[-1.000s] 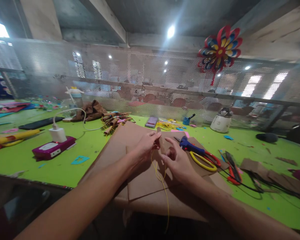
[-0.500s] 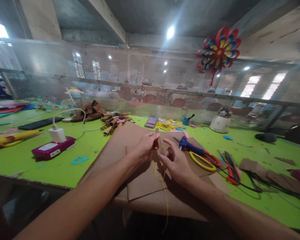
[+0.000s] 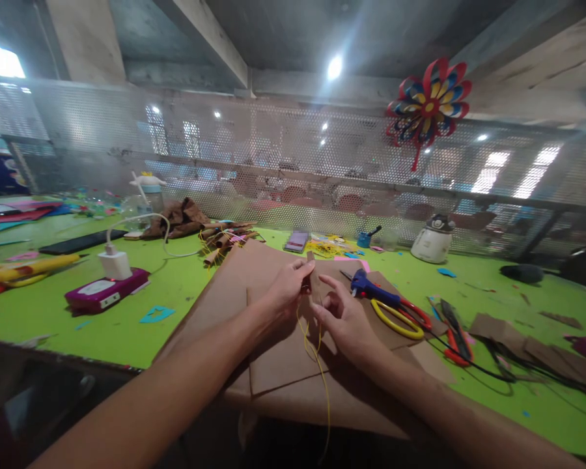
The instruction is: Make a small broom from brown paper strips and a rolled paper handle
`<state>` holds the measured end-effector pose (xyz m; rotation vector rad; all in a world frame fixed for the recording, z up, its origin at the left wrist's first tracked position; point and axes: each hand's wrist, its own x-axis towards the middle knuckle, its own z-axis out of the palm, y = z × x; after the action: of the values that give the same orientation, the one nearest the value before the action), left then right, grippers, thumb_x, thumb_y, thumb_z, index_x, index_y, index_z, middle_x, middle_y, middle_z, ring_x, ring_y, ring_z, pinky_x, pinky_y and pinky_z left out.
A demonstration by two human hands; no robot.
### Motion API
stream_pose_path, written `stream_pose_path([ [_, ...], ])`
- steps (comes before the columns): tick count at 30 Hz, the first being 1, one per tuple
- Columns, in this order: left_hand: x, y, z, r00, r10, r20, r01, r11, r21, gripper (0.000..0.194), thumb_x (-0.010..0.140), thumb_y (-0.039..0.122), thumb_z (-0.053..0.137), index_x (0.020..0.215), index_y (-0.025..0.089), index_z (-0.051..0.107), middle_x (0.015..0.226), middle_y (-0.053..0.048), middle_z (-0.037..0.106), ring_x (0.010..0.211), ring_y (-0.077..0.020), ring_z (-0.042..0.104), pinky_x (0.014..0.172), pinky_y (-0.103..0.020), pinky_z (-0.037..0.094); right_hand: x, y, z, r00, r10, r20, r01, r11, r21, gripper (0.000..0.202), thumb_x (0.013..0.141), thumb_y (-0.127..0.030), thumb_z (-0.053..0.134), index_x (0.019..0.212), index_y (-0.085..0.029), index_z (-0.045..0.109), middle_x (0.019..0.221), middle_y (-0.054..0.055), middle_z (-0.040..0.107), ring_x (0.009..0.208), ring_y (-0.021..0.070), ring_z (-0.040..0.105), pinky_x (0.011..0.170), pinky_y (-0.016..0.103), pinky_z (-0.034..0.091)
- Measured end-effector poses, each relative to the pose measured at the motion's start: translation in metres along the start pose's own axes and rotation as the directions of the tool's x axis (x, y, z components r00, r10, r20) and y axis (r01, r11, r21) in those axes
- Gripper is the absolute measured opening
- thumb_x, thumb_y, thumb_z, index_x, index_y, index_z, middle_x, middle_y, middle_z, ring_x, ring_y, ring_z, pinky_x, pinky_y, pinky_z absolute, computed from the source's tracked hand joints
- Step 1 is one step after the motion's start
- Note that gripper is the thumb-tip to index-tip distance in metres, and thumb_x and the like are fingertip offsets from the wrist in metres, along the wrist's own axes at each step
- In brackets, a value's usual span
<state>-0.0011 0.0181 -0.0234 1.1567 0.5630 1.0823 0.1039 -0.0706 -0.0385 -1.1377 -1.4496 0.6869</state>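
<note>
In the middle, my left hand (image 3: 293, 281) pinches a narrow brown paper piece (image 3: 314, 277) held upright. Yellow string (image 3: 326, 391) hangs from the area between my hands, loops once and trails over the front edge of the cardboard. Beside the paper's lower right side is my right hand (image 3: 344, 316), its thumb close to the paper and its index finger apart from the thumb. Whether its thumb touches the paper I cannot tell. Both hands are above a brown cardboard sheet (image 3: 278, 365). Just to the right lie a blue glue gun (image 3: 374, 286) and scissors with yellow and red handles (image 3: 395, 319).
Red-handled pliers (image 3: 456, 335), a black cable and brown scraps (image 3: 502, 332) lie to the right. Brown paper rolls with yellow string (image 3: 224, 242) are at the back left. A purple power strip (image 3: 107, 291) holds a white charger (image 3: 115, 266). A white bottle (image 3: 432, 241) stands behind.
The view has shifted very slightly. My hands keep nearly the same pose around the brown paper piece, and the string hangs almost as before.
</note>
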Motion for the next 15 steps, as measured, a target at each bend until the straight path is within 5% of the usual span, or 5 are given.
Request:
stream_pose_path([
  [15,-0.0018,0.0041,0.0026,0.999,-0.030,0.030,0.032,0.998,-0.053,0.018,0.075,0.025,0.060,0.062,0.016,0.050,0.055,0.003,0.044,0.045,-0.0066,0.036,0.046,-0.022,0.029,-0.0032,-0.0063,0.0007,0.998,-0.063,-0.005,0.063,0.998,-0.008,0.053,0.077,-0.025,0.056,0.127,-0.015,0.042,0.062,-0.006,0.045,0.057,0.0127,0.045,0.058,0.027,0.041],
])
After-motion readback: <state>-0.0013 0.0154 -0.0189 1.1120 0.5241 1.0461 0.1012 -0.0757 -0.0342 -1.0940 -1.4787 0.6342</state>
